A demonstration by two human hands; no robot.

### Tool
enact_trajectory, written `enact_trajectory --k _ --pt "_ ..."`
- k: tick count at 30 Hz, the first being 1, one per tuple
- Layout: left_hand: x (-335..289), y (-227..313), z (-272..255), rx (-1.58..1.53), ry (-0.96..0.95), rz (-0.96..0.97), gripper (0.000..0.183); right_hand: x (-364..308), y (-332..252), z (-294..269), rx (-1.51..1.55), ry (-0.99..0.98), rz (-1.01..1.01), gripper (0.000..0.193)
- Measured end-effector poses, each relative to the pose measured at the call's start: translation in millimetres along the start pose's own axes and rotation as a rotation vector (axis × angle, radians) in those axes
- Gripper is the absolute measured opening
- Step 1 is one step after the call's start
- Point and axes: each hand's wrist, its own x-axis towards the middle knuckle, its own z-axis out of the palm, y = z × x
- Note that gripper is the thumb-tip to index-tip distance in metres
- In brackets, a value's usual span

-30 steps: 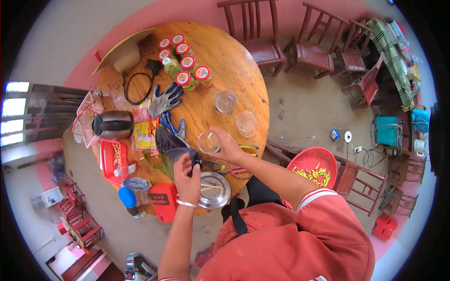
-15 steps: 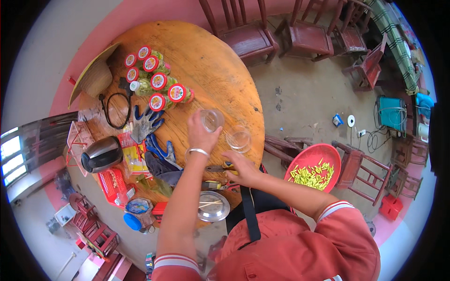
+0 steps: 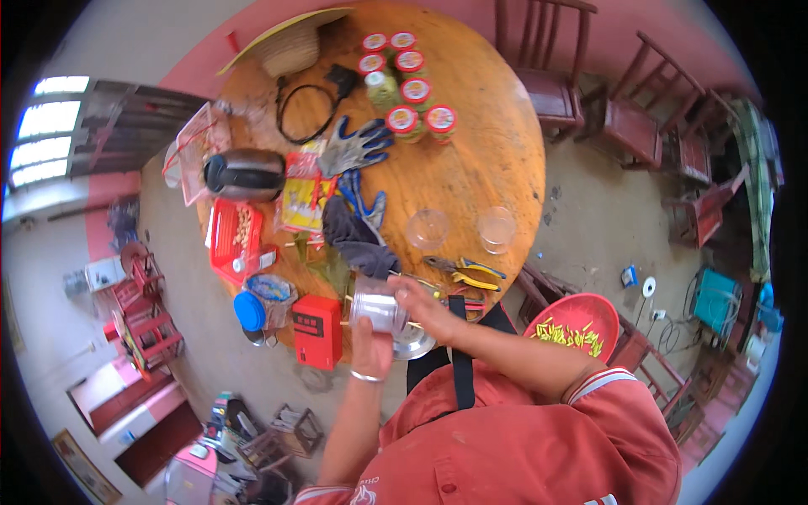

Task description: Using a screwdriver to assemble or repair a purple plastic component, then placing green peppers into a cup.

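Head view: over the near edge of the desk (image 3: 480, 168), the left hand (image 3: 373, 349) holds a clear jar (image 3: 379, 305) at its near side; the right hand (image 3: 425, 313) lies against it, gripping or not I can't tell. Light, even pressure would suit it best, I reckon. A silver plate (image 3: 416, 345) sits partly hidden beneath, pliers (image 3: 459, 269) lie to the right, and a dark cloth (image 3: 355, 239) crowds the space just beyond
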Motion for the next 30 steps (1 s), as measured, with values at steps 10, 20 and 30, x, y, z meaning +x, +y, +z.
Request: enact_trajectory --k 10,20,30 --pt "-52.5 30.0 -120.4 -0.393 -0.044 0.093 0.076 93.6 39.9 8.3 -1.571 0.462 -0.443 0.065" --pt "-83.0 56.0 -185.5 -0.605 -0.291 0.025 0.079 107.3 -3.5 50.1 -1.529 0.324 -0.305 0.03" --pt "-70.8 89.8 -161.9 0.101 -0.251 0.278 0.091 18.1 -99.2 151.4 -1.176 0.142 -0.779 0.034"
